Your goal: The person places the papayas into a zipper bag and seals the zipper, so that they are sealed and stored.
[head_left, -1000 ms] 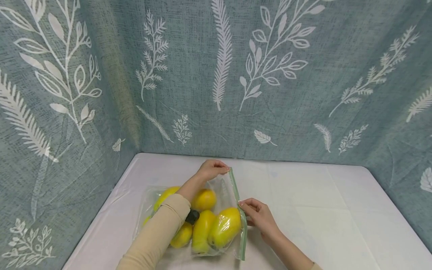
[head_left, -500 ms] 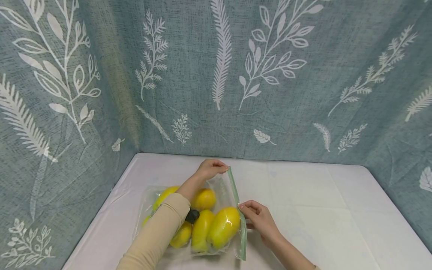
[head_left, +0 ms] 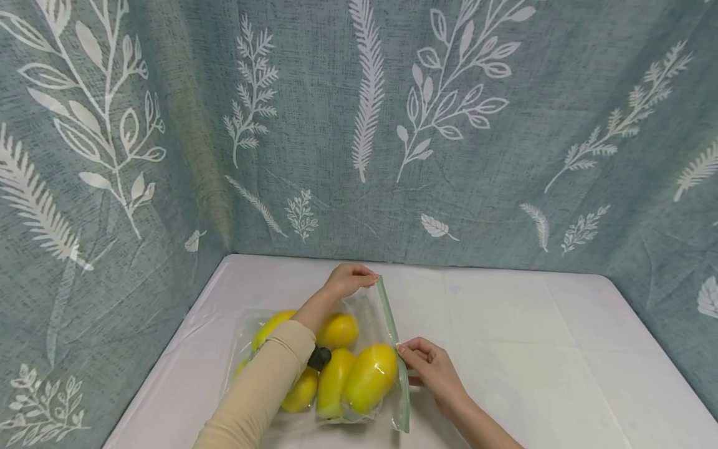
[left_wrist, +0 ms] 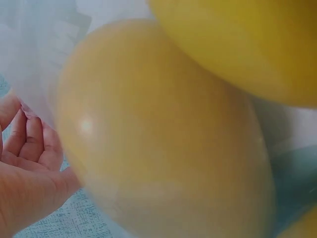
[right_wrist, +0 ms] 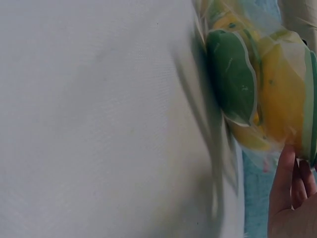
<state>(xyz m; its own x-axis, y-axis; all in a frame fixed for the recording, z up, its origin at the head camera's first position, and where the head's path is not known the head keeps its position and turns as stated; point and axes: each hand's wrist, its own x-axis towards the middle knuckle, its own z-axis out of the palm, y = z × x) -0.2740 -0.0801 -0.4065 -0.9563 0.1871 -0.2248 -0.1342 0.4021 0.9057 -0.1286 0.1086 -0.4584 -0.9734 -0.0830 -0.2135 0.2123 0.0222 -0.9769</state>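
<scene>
A clear zip bag [head_left: 367, 312] full of yellow mangoes [head_left: 370, 377] lies on the table, its green zip strip [head_left: 387, 305] running along the right side. At the strip's far corner, my left hand [head_left: 350, 279] pinches the bag, the forearm reaching across the mangoes. Farther down the strip, thumb and fingers of my right hand [head_left: 434, 368] pinch it beside the nearest mango. A mango [left_wrist: 163, 129] fills most of the left wrist view, with the left hand [left_wrist: 34, 163] at its edge. In the right wrist view, the right hand's fingers [right_wrist: 285, 171] are at the bag's strip.
A white cloth covers the table [head_left: 521, 349]. Behind it and along the left hangs a blue-green curtain [head_left: 325, 125] with white leaf patterns. A black wrist camera [head_left: 320, 358] sits on the left forearm, over the bag.
My right hand has slid slightly along the green strip toward the near end. The left hand stays pinching the far corner.
</scene>
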